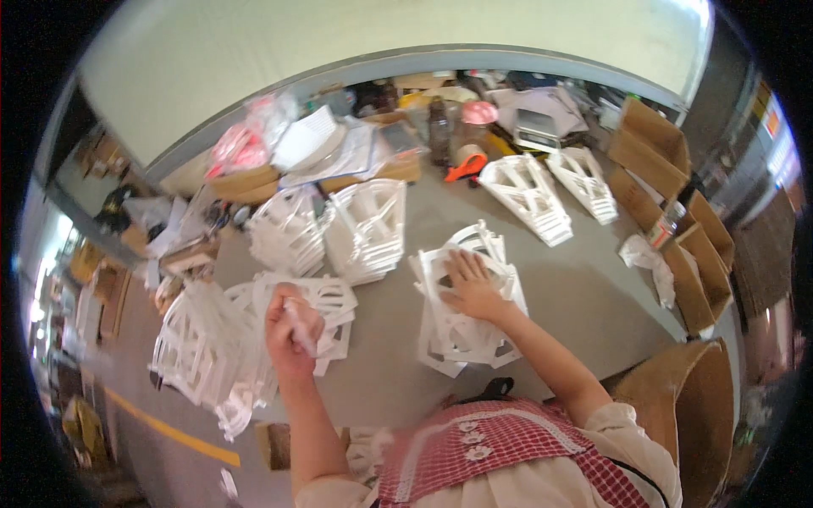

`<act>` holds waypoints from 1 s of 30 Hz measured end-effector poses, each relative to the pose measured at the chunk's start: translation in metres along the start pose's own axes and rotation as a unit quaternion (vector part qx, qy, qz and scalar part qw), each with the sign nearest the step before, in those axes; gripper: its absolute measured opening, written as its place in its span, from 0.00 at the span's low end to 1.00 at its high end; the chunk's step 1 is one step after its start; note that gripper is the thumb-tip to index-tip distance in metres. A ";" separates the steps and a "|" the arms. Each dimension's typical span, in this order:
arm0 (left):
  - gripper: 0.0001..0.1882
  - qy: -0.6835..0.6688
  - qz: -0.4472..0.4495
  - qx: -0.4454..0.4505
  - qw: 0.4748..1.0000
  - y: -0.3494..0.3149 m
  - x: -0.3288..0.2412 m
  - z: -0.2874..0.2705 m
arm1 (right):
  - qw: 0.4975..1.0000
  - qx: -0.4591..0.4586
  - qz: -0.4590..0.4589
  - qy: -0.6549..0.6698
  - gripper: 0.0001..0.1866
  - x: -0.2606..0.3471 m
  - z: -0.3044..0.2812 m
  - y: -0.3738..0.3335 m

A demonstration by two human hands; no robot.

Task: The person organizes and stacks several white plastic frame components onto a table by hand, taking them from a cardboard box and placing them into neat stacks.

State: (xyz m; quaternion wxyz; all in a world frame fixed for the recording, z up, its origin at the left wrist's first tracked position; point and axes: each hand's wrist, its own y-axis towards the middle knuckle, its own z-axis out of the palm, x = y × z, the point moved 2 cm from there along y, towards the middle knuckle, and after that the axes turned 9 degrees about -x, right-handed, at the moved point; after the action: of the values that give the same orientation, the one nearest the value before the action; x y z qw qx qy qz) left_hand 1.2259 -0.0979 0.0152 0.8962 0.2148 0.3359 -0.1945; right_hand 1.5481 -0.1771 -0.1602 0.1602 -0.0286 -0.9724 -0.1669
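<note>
My right hand (472, 286) lies with spread fingers on a loose pile of white plastic openwork frames (461, 339) in the middle of the table. Raised at the left, my left hand (292, 326) is closed in a fist around a pale, whitish wad (300, 328); blur hides its exact kind. Behind and below that fist, more white frames (203, 339) lie in overlapping heaps along the table's left side. Two neater stacks of the same frames (367, 229) stand farther back, left of the middle.
Two more frame stacks (527, 196) sit at the back right. Beside them are orange-handled scissors (466, 168), a dark bottle (439, 131) and a small scale (536, 127). Open cardboard boxes (694, 275) line the right edge, near a crumpled white tissue (650, 264). Papers and bags (241, 151) crowd the back left.
</note>
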 end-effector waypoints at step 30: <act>0.17 0.495 -0.009 -0.734 0.465 -0.435 -0.087 -0.442 | 0.993 -0.037 -0.101 -0.057 0.31 0.015 -0.006 0.010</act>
State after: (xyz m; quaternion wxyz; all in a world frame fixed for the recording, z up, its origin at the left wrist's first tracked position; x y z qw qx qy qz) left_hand 0.7220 -0.2145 -0.3371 0.4066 -0.4647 0.7444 0.2542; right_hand 1.5364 -0.1693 -0.1467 0.0854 0.0549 -0.9711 -0.2160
